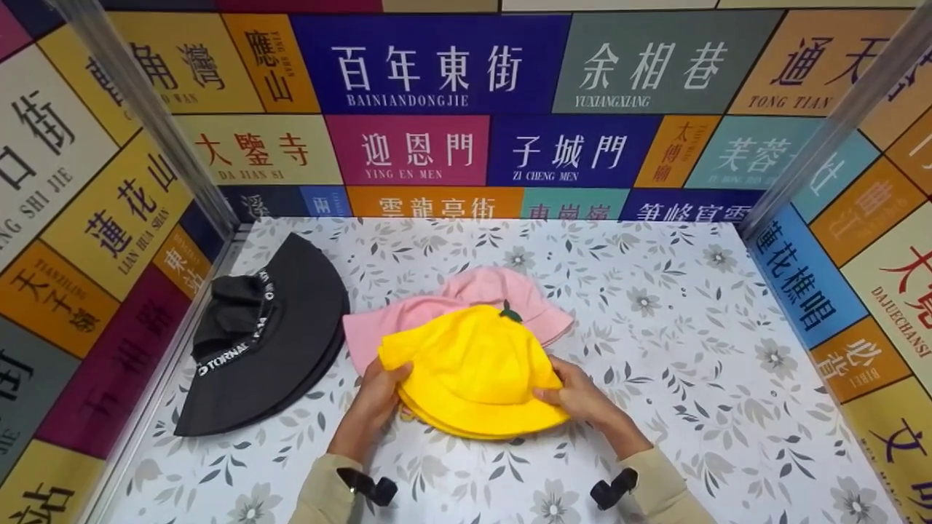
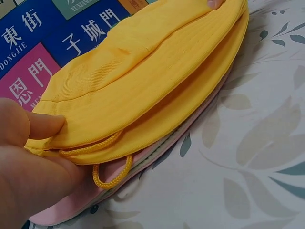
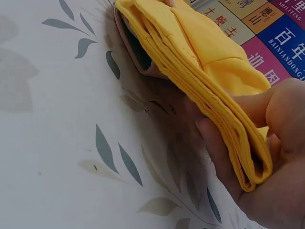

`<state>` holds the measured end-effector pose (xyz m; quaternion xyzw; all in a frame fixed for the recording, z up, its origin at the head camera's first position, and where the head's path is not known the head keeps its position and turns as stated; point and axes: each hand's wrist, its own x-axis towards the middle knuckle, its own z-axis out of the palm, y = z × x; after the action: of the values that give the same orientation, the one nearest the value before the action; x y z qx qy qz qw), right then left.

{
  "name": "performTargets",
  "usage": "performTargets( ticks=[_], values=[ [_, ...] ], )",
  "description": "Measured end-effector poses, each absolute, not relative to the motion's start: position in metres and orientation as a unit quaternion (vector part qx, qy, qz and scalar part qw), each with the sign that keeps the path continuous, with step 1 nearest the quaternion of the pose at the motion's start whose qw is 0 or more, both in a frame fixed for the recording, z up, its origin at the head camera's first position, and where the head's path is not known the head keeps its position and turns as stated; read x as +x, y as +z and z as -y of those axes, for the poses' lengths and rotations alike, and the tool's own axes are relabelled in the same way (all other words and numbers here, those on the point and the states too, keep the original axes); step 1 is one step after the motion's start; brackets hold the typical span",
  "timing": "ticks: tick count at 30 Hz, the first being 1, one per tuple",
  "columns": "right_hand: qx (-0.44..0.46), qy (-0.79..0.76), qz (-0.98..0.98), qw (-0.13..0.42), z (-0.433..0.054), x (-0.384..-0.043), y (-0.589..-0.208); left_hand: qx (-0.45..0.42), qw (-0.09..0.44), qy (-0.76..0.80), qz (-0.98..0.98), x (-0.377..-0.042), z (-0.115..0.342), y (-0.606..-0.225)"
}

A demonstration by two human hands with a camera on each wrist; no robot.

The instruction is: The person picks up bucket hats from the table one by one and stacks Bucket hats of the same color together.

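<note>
A yellow bucket hat [image 1: 473, 356] with a small green leaf on top is held between both hands. My left hand [image 1: 381, 393] pinches its brim at the left, thumb above and fingers below. My right hand [image 1: 575, 393] grips the brim at the right. In the left wrist view, two yellow brim layers show, and yellow cord loops [image 2: 114, 176] hang below them. The right wrist view shows several folded yellow layers [image 3: 214, 109] in the right hand. Pink bucket hats [image 1: 502, 287] lie behind and partly under the yellow one.
Black bucket hats [image 1: 306, 349] with white lettering lie stacked at the left of the table. The white table [image 1: 699, 407] has a leaf and flower print. Panels with large lettering [image 1: 429, 65] stand at the back and both sides.
</note>
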<state>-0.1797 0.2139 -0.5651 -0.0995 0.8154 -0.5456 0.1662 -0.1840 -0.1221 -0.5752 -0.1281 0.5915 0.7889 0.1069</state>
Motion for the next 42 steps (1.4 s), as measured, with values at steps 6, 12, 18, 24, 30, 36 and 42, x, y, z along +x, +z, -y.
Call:
performTargets(
  ticks=[6,12,18,24,30,36,42],
  values=[
    [-0.079,-0.569,-0.808,0.135,-0.217,-0.177,-0.564,-0.137,0.115,0.787,-0.590,-0.185,0.122,-0.576],
    [-0.090,-0.593,-0.792,0.114,-0.223,-0.176,-0.561,-0.122,0.115,0.791,-0.588,-0.188,0.122,-0.578],
    [-0.110,-0.609,-0.779,0.102,-0.234,-0.178,-0.551,-0.119,0.118,0.801,-0.575,-0.189,0.122,-0.575],
    [-0.134,-0.628,-0.764,0.070,-0.248,-0.179,-0.543,-0.126,0.116,0.803,-0.570,-0.189,0.123,-0.574],
    [-0.142,-0.631,-0.762,0.033,-0.264,-0.182,-0.527,-0.127,0.123,0.803,-0.570,-0.191,0.127,-0.570],
    [-0.138,-0.612,-0.779,0.018,-0.284,-0.187,-0.508,-0.138,0.082,0.780,-0.605,-0.201,0.133,-0.562],
    [-0.115,-0.609,-0.785,-0.009,-0.310,-0.189,-0.489,-0.164,0.028,0.753,-0.636,-0.211,0.146,-0.555]
  ],
)
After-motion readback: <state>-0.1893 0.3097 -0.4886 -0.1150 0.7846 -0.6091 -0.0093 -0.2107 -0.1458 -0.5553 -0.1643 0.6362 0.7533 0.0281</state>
